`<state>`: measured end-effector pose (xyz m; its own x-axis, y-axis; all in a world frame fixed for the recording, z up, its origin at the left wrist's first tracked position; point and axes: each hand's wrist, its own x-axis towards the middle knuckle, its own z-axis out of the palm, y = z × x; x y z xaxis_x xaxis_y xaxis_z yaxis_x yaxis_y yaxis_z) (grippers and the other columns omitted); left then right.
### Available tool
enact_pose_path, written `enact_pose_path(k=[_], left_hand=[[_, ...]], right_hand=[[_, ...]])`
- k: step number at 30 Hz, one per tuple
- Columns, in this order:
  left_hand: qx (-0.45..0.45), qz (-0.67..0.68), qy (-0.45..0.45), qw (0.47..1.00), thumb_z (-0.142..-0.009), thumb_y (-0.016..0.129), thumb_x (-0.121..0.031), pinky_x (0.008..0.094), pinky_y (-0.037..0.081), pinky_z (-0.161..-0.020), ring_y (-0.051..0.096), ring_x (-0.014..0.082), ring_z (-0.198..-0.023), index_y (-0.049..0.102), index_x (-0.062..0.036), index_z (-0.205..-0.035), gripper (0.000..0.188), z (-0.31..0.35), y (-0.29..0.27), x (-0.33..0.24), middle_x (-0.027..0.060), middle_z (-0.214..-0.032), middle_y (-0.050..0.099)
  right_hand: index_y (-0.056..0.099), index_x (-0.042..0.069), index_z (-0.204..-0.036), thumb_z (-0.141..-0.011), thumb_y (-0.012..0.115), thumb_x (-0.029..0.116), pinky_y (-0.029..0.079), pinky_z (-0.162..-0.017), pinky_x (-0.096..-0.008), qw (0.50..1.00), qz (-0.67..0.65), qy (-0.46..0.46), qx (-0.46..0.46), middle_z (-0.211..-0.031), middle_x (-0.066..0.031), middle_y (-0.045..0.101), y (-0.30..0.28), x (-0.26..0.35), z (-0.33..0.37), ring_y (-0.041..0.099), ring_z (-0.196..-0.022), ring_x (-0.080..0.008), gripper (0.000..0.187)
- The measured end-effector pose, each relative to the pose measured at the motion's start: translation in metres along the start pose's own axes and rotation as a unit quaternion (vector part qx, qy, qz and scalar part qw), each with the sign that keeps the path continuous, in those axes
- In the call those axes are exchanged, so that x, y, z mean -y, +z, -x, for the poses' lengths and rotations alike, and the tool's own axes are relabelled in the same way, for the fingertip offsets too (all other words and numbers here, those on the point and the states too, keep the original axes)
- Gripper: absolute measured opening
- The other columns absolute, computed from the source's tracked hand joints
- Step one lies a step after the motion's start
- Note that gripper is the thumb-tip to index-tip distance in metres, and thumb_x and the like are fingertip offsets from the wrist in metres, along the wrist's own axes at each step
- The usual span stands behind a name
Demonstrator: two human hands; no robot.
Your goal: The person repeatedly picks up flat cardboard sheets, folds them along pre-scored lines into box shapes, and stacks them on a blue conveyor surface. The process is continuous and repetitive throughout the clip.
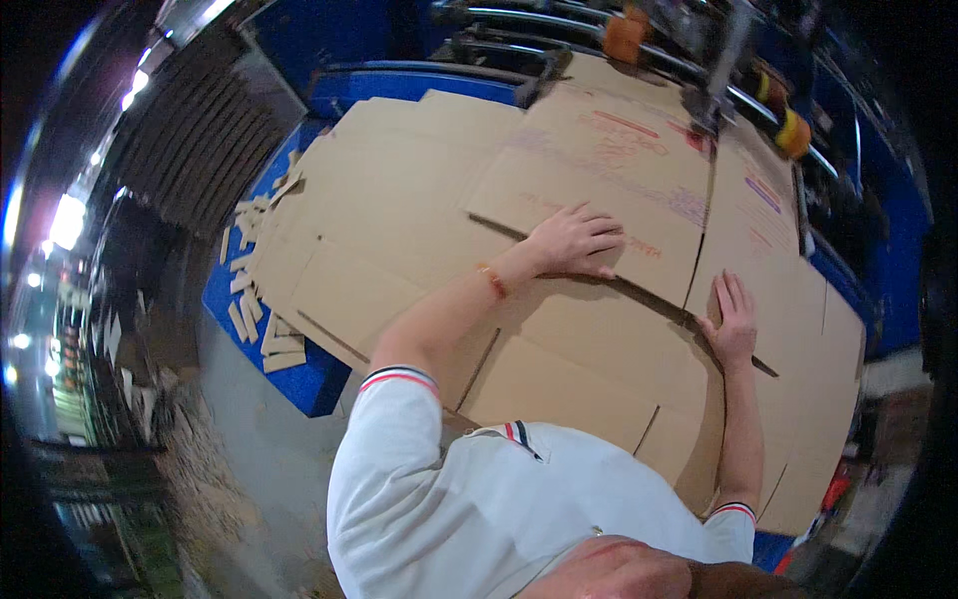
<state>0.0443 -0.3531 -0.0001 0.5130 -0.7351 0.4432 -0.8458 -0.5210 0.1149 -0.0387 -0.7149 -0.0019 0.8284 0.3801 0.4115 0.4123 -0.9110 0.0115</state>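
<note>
A flat cardboard sheet (559, 170) with red and purple printing lies on top of larger plain cardboard sheets (399, 190). Its far end reaches beneath the machine's rollers. Over the sheet's near edge rests my left hand (577, 240), palm down with fingers spread. My right hand (733, 317) lies farther right, flat on the cardboard beside a slot, its fingers stretched out. Neither hand grips anything. Between my arms and against my body lies another plain cardboard sheet (569, 374) with slots cut into it.
Across the far side runs a machine with metal rollers (539, 20) and orange wheels (793, 135). Narrow cardboard offcuts (242, 319) litter the left end of the blue table (324, 379). Dark stacked sheets (190, 130) stand at far left, and scraps cover the floor (239, 449) below.
</note>
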Motion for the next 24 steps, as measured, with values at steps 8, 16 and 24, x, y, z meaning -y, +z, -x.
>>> enact_pose_path(k=[8, 16, 24], left_hand=[[-0.049, -0.08, 0.008, 0.996, -0.081, 0.054, -0.062, 0.0576, 0.019, -0.11, 0.051, 0.0177, -0.116, 0.06, -0.0194, -0.114, 0.054, 0.001, 0.003, 0.004, -0.0012, -0.117, 0.059], [-0.086, -0.132, -0.179, 0.971, -0.082, 0.053, -0.061, 0.0593, 0.016, -0.11, 0.048, 0.0232, -0.119, 0.058, -0.0198, -0.117, 0.054, -0.052, 0.01, 0.039, 0.0044, -0.118, 0.057], [-0.085, -0.326, -0.38, 0.861, -0.085, 0.055, -0.041, 0.0489, 0.018, -0.11, 0.026, 0.0343, -0.135, 0.057, -0.0176, -0.123, 0.044, 0.167, -0.059, 0.121, 0.0189, -0.146, 0.03]], right_hand=[[0.051, 0.006, -0.13, -0.084, 0.054, 0.055, 0.036, -0.102, -0.0457, 0.997, 0.028, -0.043, -0.06, -0.134, -0.0127, 0.05, 0.019, -0.02, -0.015, 0.047, -0.123, -0.0333, 0.067], [0.048, 0.011, -0.133, -0.092, 0.048, 0.051, 0.031, -0.105, -0.047, 0.957, 0.184, 0.112, -0.195, -0.136, -0.0121, 0.047, 0.07, -0.078, -0.06, 0.041, -0.126, -0.0328, 0.058], [0.051, 0.002, -0.127, -0.089, 0.053, 0.025, 0.033, -0.106, -0.0458, 0.933, 0.186, 0.285, -0.115, -0.14, -0.0206, 0.04, 0.057, -0.079, -0.039, 0.036, -0.128, -0.0382, 0.045]])
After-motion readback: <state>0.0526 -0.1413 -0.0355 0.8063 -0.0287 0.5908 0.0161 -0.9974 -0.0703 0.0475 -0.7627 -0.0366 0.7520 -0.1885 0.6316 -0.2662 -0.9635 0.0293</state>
